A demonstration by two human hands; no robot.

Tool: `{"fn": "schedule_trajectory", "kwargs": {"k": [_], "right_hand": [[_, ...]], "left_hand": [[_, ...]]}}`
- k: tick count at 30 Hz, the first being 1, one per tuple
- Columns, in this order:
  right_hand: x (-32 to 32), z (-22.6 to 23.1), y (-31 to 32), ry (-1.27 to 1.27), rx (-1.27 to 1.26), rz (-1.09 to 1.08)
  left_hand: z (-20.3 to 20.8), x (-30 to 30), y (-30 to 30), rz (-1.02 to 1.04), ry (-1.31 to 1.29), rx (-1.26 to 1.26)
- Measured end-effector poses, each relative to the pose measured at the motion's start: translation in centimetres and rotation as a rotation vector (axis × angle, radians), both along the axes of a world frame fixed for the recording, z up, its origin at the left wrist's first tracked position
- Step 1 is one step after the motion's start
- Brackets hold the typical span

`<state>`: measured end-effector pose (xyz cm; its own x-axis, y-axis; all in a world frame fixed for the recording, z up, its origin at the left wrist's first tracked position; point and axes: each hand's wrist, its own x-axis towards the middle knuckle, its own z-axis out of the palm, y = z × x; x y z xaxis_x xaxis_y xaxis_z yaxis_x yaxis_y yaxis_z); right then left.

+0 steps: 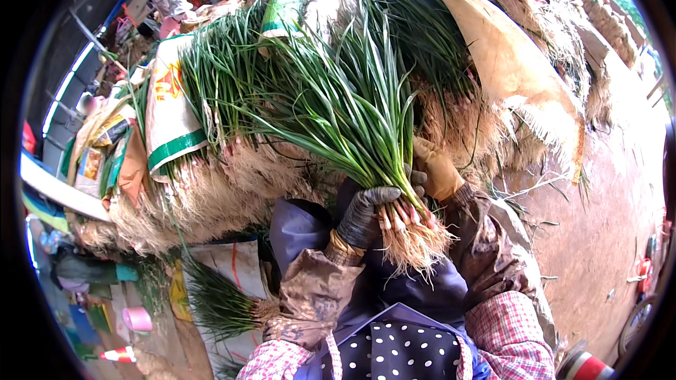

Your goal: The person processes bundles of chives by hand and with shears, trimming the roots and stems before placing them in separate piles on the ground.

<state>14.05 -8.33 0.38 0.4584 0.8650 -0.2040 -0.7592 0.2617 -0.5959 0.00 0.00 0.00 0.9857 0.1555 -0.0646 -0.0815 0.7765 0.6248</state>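
- I see a green-banded sack (165, 98) draped over piled greens (232, 70); its contents I can't tell.
- The leafy bunch (380, 141), between both hands, shows long green leaves, pale bulbs, stringy roots.
- Left hand (365, 214) and right hand (438, 170) curl gloved fingers closed round its stems.

Toward twelve o'clock, the held leaves (366, 102) look smooth and faintly glossy; toward five, their roots (414, 243) are rough and stringy. At ten, a sack (169, 112) looks like woven plastic; near six, polka-dot cloth (394, 352) looks matt.
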Motion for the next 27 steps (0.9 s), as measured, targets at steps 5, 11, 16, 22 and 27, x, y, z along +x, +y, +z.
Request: {"fn": "schedule_trajectory", "kwargs": {"k": [5,11,16,22,27], "right_hand": [[-0.5,-0.1,-0.5,-0.031,-0.028,0.043],[-0.1,-0.5,-1.4,-0.385,-0.412,-0.074],[0.6,-3.9,-2.7,-0.998,-0.81,-0.109],[2.8,-15.5,-8.6,-1.7,-1.451,0.522],[2.1,-13.9,-11.7,-1.791,-1.246,1.004]], "left_hand": [[0.9,-0.5,-0.9,0.003,-0.049,-0.054],[-0.5,0.3,0.3,-0.2,0.061,0.099],[-2.3,0.7,-0.2,-0.194,0.111,0.03],[0.9,0.1,-0.2,-0.419,0.079,-0.201],[0.7,-0.5,-0.6,-0.331,0.122,-0.17]]}}
